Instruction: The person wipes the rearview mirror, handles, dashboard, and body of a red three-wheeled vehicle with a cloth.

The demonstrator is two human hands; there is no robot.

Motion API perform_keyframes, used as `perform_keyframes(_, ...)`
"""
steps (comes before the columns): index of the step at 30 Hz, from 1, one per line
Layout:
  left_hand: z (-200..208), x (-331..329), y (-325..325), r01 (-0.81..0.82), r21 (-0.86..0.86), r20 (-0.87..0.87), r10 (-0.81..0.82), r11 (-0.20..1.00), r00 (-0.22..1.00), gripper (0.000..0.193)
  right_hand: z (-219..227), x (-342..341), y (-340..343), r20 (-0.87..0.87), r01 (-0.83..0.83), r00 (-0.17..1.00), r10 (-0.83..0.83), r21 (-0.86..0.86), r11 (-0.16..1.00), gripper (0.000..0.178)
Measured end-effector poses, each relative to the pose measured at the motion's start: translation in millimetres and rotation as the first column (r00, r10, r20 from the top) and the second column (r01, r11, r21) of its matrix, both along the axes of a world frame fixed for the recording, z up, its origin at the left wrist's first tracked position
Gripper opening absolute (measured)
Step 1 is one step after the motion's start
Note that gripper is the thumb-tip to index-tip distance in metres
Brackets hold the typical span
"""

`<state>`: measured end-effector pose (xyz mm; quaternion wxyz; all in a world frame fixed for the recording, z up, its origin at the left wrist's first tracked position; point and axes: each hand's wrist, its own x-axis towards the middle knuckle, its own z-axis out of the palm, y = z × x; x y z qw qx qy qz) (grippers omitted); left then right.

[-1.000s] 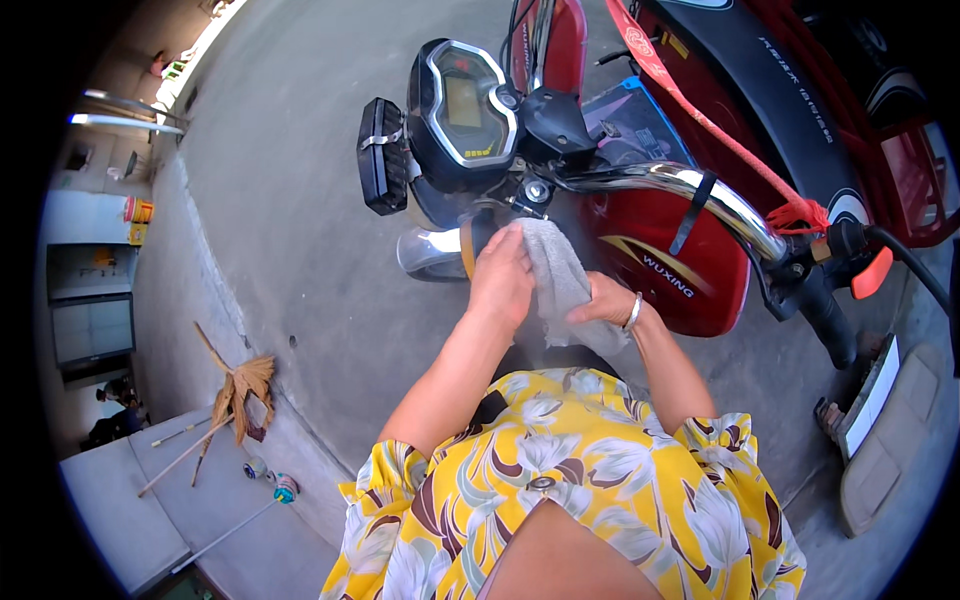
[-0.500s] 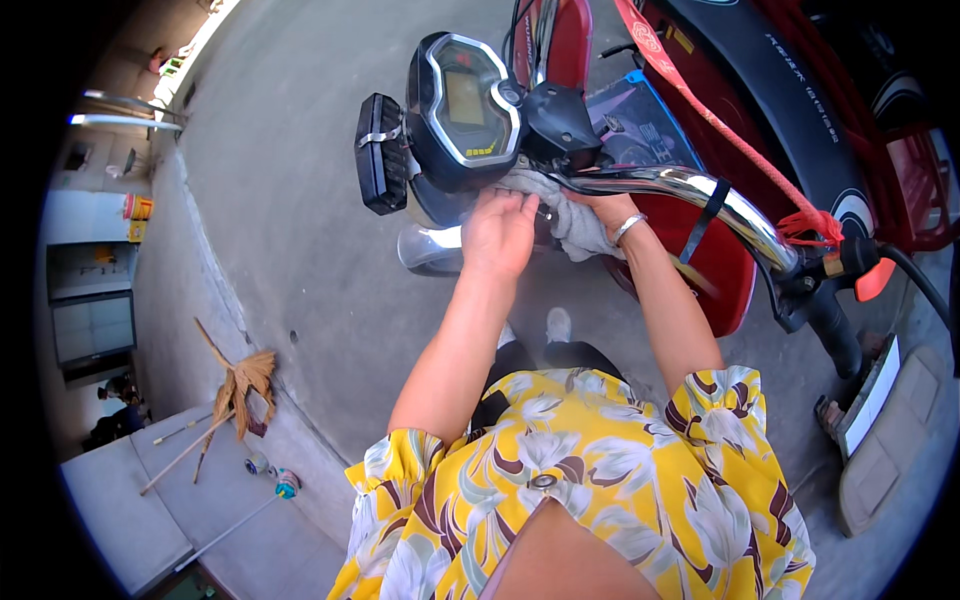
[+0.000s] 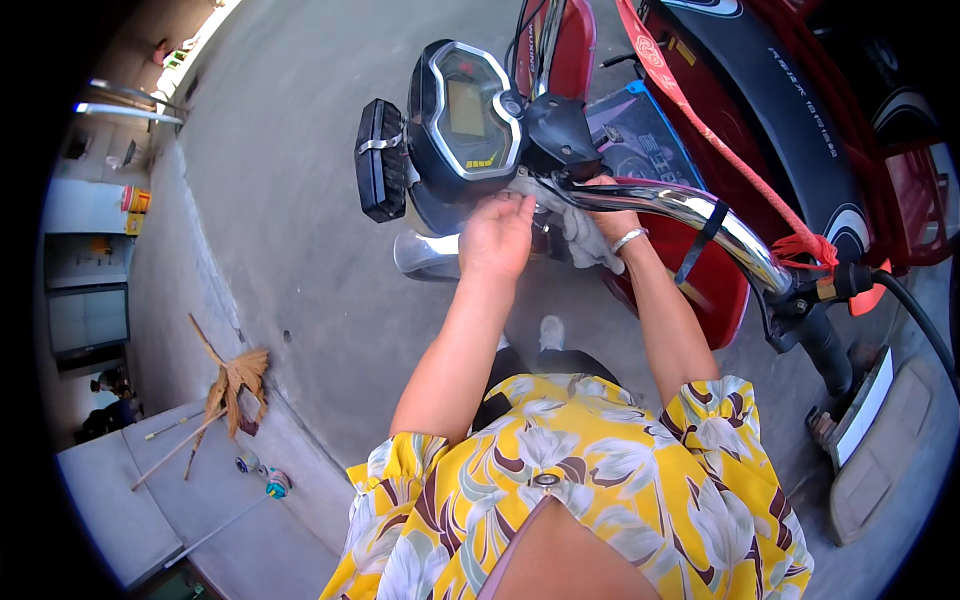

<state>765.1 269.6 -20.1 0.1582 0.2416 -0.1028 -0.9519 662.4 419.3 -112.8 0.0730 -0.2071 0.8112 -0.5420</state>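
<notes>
My outfit from above

I wear a yellow short-sleeved top printed with white and maroon flowers, a silver bangle (image 3: pixel 628 239) on my right wrist, and pale shoes.

1. The cloth (image 3: pixel 590 238) bunched between the two hands is pale grey.
2. The scooter body (image 3: pixel 690 270) under the handlebar is glossy red; the handlebar (image 3: pixel 700 215) itself is shiny chrome, with a black strap around it.
3. The instrument cluster (image 3: pixel 465 110) is black with a silver rim, and its screen shows dull yellow-green.
4. The headlight housing (image 3: pixel 380 160) is black with a chrome band.
5. A red strap (image 3: pixel 700 120) with white marks runs across the black seat (image 3: pixel 780 90).
6. The blouse (image 3: pixel 580 490) is bright yellow with white flowers and maroon leaves.
7. The bracelet (image 3: pixel 628 238) on the right wrist is silver.
8. The pavement (image 3: pixel 300 220) is plain grey; a straw-coloured broom (image 3: pixel 232 385) lies at its left edge.
</notes>
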Motion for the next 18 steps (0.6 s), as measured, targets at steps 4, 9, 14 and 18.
perform_keyframes(4, 3.6, 0.3, -6.4, 0.084, 0.060, -0.014, -0.084, 0.995, 0.996, 0.024, 19.9, 6.5, 1.2, 0.218, 0.010, 0.976, -0.005, -0.023, 1.000, 0.019)
perform_keyframes(9, 6.6, -4.8, -5.6, -0.005, 0.110, 0.013, 0.004, 0.994, 1.000, 0.033, 12.7, 9.8, -10.7, -0.207, 0.094, 0.978, 0.000, 0.443, 0.892, 0.017)
perform_keyframes(14, -0.1, 0.4, 19.8, 0.017, -0.074, -0.064, -0.022, 0.997, 0.998, 0.040, 46.8, 26.5, 1.4, 0.148, 0.022, 0.989, -0.022, -0.001, 1.000, 0.022)
perform_keyframes(18, 7.6, -0.7, 44.1, 0.160, -0.068, -0.150, -0.168, 0.985, 0.974, 0.036, 26.5, 41.7, 25.7, 0.513, 0.107, 0.856, 0.073, -0.314, 0.943, 0.023)
